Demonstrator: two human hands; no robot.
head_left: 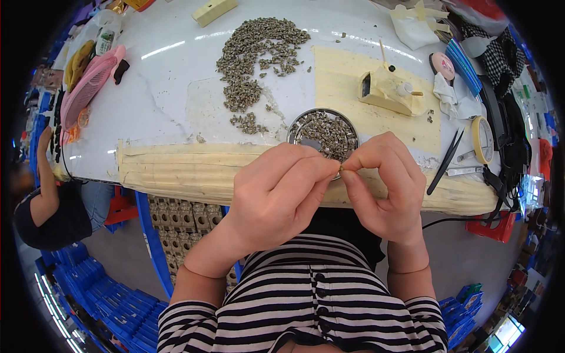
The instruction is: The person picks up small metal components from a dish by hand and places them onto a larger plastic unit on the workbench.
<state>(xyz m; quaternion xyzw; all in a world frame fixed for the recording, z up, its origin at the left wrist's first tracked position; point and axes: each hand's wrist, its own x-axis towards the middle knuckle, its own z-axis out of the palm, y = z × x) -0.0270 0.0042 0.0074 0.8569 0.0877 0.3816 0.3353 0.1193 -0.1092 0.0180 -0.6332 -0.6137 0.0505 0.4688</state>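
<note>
Both my hands come together over the near rim of a round metal dish (307,143), thumbs and forefingers pinched tip to tip. My left hand (273,191) and my right hand (388,185) are closed on one tiny metal part (341,168); the fingertips cover most of it. Many small brownish-grey metal parts (329,126) lie in the dish. Beyond it, a large loose heap of similar metal parts (244,53) curves across the white table (170,76).
Yellowish tape (194,167) covers the table's front edge. To the right are a tape-wrapped block (388,94), black tweezers (445,162), nail clippers (465,171) and a tape roll (483,140). A pink mesh item (88,97) lies left. Another person (53,206) is at far left.
</note>
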